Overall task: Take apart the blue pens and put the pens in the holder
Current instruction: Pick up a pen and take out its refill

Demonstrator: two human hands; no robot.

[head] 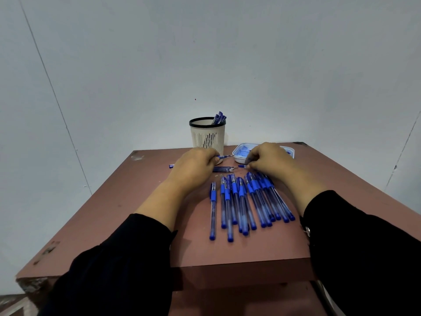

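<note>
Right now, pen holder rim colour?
Black, on the cream slatted pen holder; head view shows it best.

A reddish-brown table (136,197) is seen. A row of blue pens (245,201), loose refills (222,169), a slotted holder (207,135) and a white tray (241,157) are laid on it.

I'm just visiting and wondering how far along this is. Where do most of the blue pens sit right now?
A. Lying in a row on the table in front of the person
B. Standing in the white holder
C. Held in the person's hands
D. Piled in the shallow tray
A: a long row of blue pens lies on the table, while only a few tops poke out of the holder.
</note>
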